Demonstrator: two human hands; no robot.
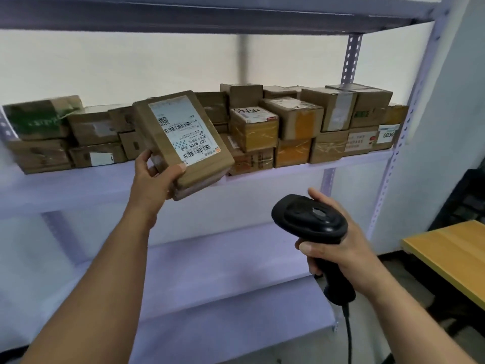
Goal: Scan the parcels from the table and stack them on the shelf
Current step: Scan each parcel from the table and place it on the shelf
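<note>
My left hand (154, 177) grips the near corner of a flat brown parcel (157, 122) with a white barcode label, held tilted in front of the shelf board (78, 185). A second thin parcel seems to lie under it in the same grip. My right hand (338, 248) holds a black barcode scanner (309, 219) by its handle, lower and to the right of the parcel, its cable hanging down. Several brown cardboard parcels (288, 127) stand stacked in two layers along the back of the shelf.
Pale metal shelving has an upper board (210, 14) and lower boards (223, 271) below the loaded one. A perforated upright (404, 132) stands at the right. A yellow wooden table (451, 250) edge shows at the right, with dark crates (472, 200) behind it.
</note>
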